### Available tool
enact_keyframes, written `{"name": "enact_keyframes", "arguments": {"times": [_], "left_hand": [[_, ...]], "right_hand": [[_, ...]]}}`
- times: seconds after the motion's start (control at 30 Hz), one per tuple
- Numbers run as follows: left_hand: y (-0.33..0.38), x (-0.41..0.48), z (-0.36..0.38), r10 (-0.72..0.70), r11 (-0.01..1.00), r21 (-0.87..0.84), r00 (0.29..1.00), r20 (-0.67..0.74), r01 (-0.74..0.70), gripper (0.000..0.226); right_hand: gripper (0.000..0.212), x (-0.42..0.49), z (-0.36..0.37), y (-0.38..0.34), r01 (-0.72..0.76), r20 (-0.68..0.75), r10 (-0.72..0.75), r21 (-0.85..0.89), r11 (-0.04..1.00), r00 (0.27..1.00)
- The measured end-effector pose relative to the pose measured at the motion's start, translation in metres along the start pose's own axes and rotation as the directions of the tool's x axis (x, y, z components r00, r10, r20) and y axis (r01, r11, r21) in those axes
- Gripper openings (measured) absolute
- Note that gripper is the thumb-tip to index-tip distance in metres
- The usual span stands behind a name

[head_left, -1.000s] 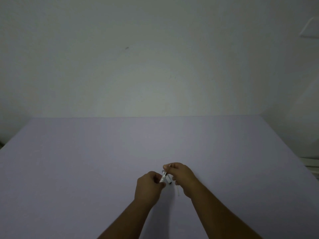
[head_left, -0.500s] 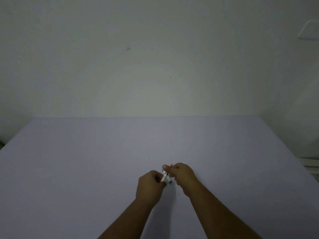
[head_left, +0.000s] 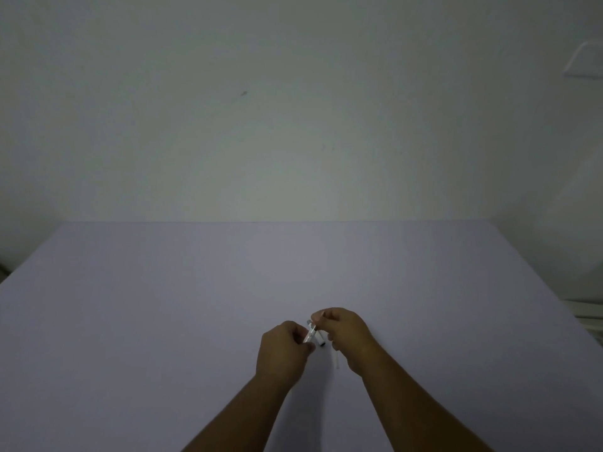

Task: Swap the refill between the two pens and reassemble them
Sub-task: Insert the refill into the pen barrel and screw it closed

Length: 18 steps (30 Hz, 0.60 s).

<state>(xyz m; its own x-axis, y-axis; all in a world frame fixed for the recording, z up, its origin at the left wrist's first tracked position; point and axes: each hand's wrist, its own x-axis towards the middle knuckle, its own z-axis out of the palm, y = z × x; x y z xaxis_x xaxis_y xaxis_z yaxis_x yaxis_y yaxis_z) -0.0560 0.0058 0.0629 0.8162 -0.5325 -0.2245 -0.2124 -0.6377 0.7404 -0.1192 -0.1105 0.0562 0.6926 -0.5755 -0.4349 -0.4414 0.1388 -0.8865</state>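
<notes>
While both hands (head_left: 313, 340) pinch one pen barrel (head_left: 311, 334), a refill (head_left: 336, 362) dangles.

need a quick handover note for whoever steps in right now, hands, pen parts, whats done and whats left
Left hand: closed on the lower end of a clear pen barrel, held above the table.
Right hand: pinching at the barrel's upper end; a thin pale refill hangs below this hand.
A second pen piece with a dark tip sits between the hands; which hand carries it is unclear.
Done: at least one pen looks taken apart; beyond that I can't tell.
Left: seat the refills in the swapped barrels and close both pens. Parts are tiny and the light is dim, so check by feel.
</notes>
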Motion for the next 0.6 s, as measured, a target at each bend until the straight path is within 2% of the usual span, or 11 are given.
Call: {"name": "enact_keyframes", "arguments": {"times": [0.13, 0.27, 0.47, 0.6], "left_hand": [[0.0009, -0.0001, 0.0007, 0.002, 1.000, -0.019, 1.000, 0.003, -0.002, 0.012], [0.0012, 0.0023, -0.0008, 0.000, 1.000, -0.010, 1.000, 0.001, 0.000, 0.013], [-0.0004, 0.0033, 0.0003, 0.015, 1.000, 0.003, 1.000, 0.001, -0.015, 0.011], [-0.0009, 0.0062, -0.0017, -0.001, 1.000, 0.005, 1.000, 0.000, 0.001, 0.010]], "right_hand": [[0.030, 0.0019, 0.0016, -0.0017, -0.034, -0.043, 0.030, -0.075, 0.997, 0.999], [0.011, 0.0021, -0.0010, -0.0035, -0.007, 0.006, 0.007, 0.021, 1.000, 1.000], [0.033, 0.0052, -0.0004, -0.0059, -0.038, -0.012, 0.037, -0.099, 0.994, 0.999], [0.009, 0.0068, -0.0017, -0.0037, -0.015, 0.001, 0.015, -0.026, 1.000, 1.000]]}}
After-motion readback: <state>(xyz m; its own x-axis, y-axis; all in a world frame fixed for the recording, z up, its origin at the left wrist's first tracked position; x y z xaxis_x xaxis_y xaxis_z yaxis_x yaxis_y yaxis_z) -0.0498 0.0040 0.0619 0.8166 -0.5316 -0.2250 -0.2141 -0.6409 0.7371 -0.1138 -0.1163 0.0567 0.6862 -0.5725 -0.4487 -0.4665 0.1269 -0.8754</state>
